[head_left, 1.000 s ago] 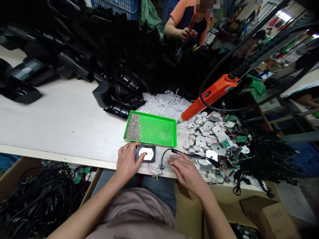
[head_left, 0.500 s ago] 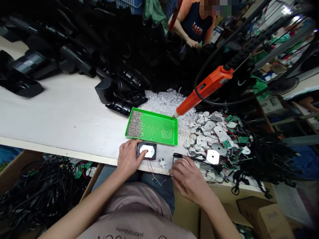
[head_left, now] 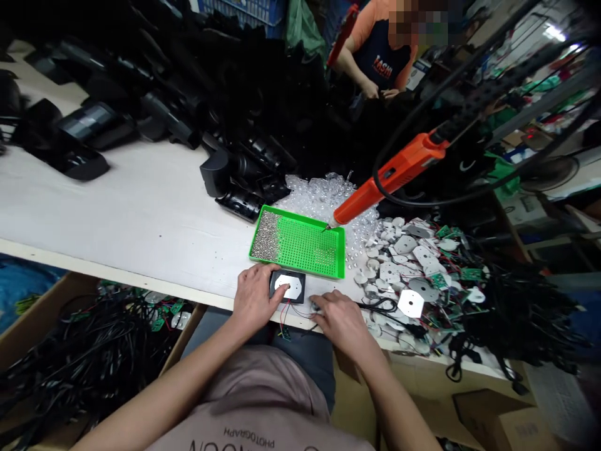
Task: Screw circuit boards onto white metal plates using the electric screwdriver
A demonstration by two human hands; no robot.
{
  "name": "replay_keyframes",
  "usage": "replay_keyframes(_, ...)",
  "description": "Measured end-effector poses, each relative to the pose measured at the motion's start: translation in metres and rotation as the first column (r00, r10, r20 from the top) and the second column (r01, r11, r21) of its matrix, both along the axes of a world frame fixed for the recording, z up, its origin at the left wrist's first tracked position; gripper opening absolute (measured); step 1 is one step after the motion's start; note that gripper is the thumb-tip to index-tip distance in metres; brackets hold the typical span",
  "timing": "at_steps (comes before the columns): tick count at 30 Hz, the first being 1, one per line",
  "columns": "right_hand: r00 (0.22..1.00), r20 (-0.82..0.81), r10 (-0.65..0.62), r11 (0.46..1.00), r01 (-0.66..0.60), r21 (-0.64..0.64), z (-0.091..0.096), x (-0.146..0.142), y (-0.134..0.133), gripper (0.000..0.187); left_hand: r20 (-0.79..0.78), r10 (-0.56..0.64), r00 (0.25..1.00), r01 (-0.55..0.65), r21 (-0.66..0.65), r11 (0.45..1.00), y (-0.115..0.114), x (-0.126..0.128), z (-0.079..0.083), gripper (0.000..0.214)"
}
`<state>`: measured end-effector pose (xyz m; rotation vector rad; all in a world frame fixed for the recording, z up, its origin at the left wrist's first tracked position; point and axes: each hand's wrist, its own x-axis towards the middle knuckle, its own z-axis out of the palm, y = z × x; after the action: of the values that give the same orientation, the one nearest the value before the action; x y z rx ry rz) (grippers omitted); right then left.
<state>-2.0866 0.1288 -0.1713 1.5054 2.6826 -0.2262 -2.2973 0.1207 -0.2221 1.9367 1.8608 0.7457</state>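
Note:
My left hand [head_left: 256, 294] is closed on a square black plastic housing [head_left: 272, 289] at the front of the bench. Its thumb presses on the white plate [head_left: 294, 287] set into that housing. Thin red and dark wires [head_left: 283, 316] come out of the near side and hang over the bench edge, with a small green circuit board [head_left: 284, 332] at their end. Just right of the housing, my right hand [head_left: 342, 321] has its fingertips pinched together at the wires' small end part; the fingers mostly cover it.
Behind the housing lies a green tray [head_left: 300, 270] with small screws [head_left: 266, 237] at its left. An orange electric screwdriver [head_left: 385, 178] hangs over its right corner. Clear plastic parts [head_left: 310, 191], white plates [head_left: 410, 304], black cables [head_left: 382, 305] and black casings [head_left: 239, 203] lie around. A co-worker [head_left: 382, 59] sits opposite.
My right hand has moved left from beside the black cable, covering the small white part that lay near the wires. The circuit board has shifted left. My left hand stays on the housing.

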Motion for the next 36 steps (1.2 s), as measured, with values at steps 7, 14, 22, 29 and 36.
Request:
replay_keyframes(7,0.684,-0.721,-0.110,0.987,0.161,0.002,-0.021,-0.015,0.005,0.019,0.036,-0.004,0.999,0.005,-0.016,1.000,-0.002,0.000,0.003,0.031)
replay_keyframes(14,0.767,-0.639,0.051,0.995,0.016,0.100,-0.028,-0.037,0.011,0.022,0.040,-0.007,0.999,0.007,-0.010,1.000,-0.003,0.003,0.004,0.025)
replay_keyframes(22,0.896,-0.363,0.256,0.951,-0.166,0.262,-0.009,-0.047,0.018,0.022,0.129,-0.112,0.985,0.110,0.026,0.994,-0.009,-0.010,0.003,0.040)
replay_keyframes(29,0.923,-0.320,0.215,0.950,-0.122,0.286,-0.012,-0.054,0.016,0.023,0.116,-0.103,0.988,0.103,0.010,0.995,-0.009,-0.009,0.000,0.041)
replay_keyframes(36,0.930,-0.327,0.167,0.961,-0.080,0.266,-0.017,-0.050,0.015,0.026,0.092,-0.103,0.990,0.103,0.013,0.995,-0.009,-0.009,0.003,0.044)
